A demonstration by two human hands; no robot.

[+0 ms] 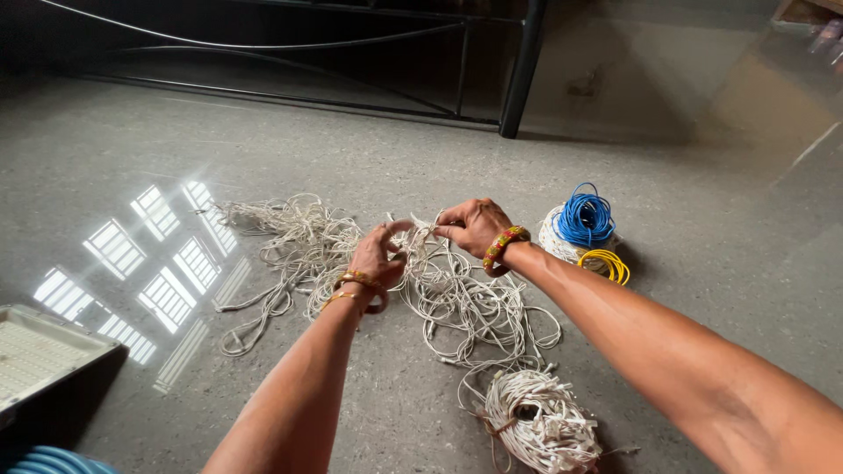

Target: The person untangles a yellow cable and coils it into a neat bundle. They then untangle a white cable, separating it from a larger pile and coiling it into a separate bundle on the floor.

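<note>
A polished grey floor (667, 175) fills the view and mirrors bright window panes at the left. Along the far edge stands a black metal frame (518, 79) with thin curved bars and one thick leg. At the right, a coil of blue wire (585, 217) sits on a white spool (553, 241), with a small yellow wire coil (606, 263) touching it. At the lower left lies a flat panel light (39, 355), and a blue ribbed hose (53, 461) shows just below it.
</note>
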